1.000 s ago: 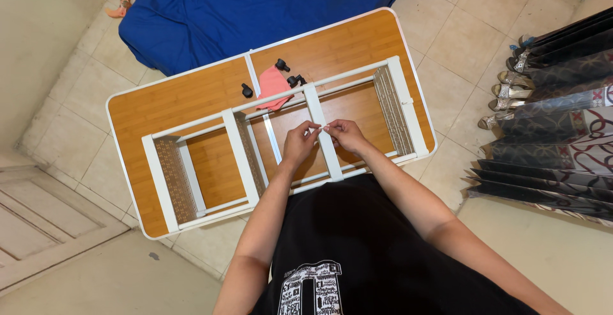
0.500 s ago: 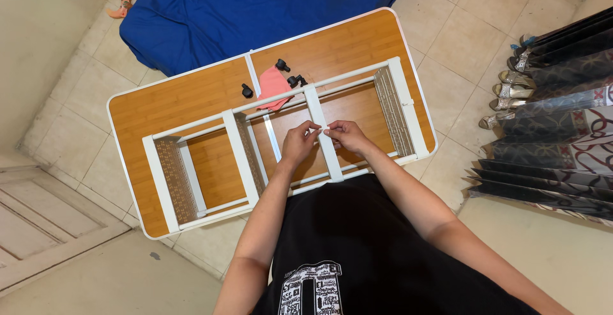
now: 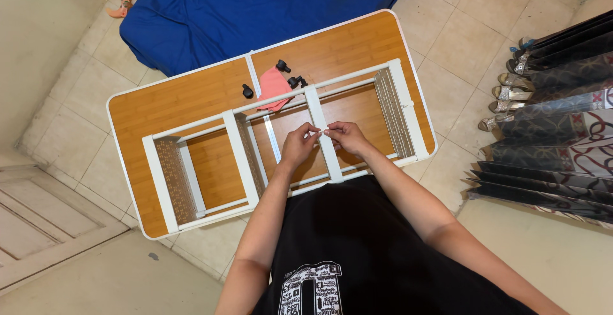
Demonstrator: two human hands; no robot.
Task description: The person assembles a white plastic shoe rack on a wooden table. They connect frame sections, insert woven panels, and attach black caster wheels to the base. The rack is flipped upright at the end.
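Tiled floor (image 3: 472,40) carries an upturned wooden tabletop (image 3: 191,107), white-edged, underside up; white metal frame (image 3: 322,142) lies on the board; pink cloth (image 3: 273,88) and three small black caster-like parts (image 3: 248,91) sit on the wood near the far edge; blue mattress (image 3: 255,8) just beyond, also on the floor

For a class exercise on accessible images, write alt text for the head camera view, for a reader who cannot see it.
Seen from above, a person's left hand and right hand meet over a white crossbar of an upturned wooden table on a tiled floor. A pink cloth and black caster wheels lie on its underside; a blue mattress lies beyond.
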